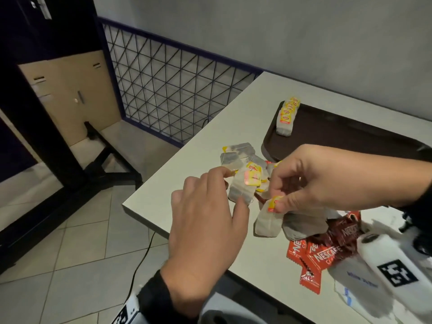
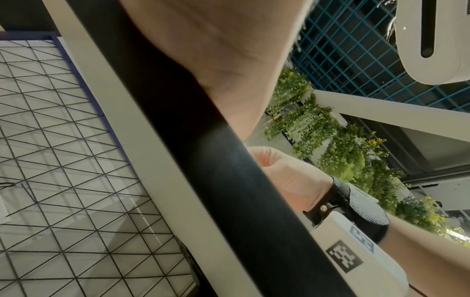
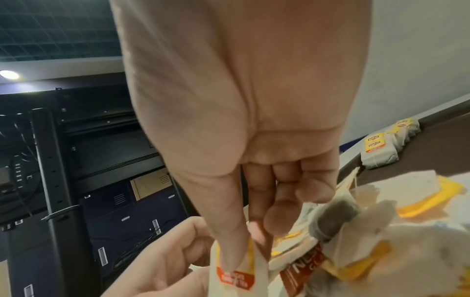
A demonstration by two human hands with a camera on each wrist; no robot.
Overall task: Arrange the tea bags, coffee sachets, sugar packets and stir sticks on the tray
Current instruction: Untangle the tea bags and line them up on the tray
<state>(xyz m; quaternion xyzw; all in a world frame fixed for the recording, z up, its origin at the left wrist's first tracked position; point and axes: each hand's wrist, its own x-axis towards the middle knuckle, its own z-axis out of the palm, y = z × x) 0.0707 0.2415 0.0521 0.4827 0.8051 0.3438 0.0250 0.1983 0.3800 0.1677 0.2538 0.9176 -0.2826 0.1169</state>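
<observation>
tray [image 1: 350, 127]: dark brown, plain
tea bags [image 1: 240, 190]: white paper, yellow tags with red marks
coffee sachets [image 1: 325, 253]: red, white lettering
table [image 1: 210, 146]: pale grey-white
wire panel [image 1: 163, 90]: dark blue frame, black diamond lattice
floor tiles [image 1: 81, 242]: light grey

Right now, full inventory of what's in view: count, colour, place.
tray: one, dark brown, far right of the table.
row of tea bags: several, count unclear, white with yellow tags, on the tray's left end.
loose tea bags: a pile, count unclear, white and yellow, on the table near the tray.
coffee sachets: several, red and dark brown, near edge of the table.
table: one, off-white.
wire grid panel: one, dark blue, behind the table.
left hand: holds a tea bag.
right hand: pinches the tag of another tea bag.
</observation>
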